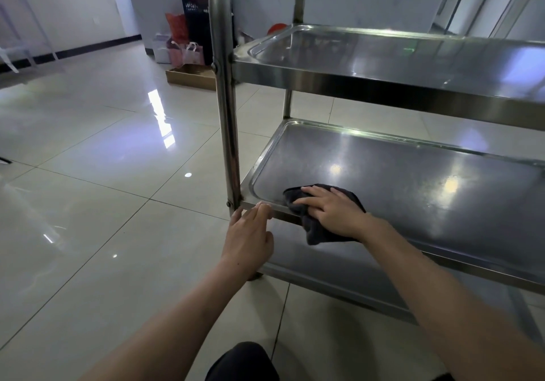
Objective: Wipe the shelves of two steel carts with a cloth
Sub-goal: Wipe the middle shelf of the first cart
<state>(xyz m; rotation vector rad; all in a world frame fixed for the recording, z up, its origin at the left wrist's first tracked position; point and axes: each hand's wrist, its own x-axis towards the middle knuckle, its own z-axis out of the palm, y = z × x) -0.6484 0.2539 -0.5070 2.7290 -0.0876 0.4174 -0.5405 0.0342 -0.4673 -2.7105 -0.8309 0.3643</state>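
The right hand (330,214) presses flat on the dark cloth (317,227), which drapes over the middle shelf's (413,192) front lip; the left hand (250,233), fingers straight, steadies that rim. The overhanging cloth could slide off, and the cart (224,85) may roll, its wheels unseen.

Dark cloth (317,227) crumpled over front rim of steel cart's (225,100) shelf (413,192)

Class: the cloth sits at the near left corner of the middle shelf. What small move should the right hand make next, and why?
Probably slide the cloth rightward along the middle shelf: the right hand presses it flat at the corner, bare steel stretches right, and the left hand rests on the front rim.
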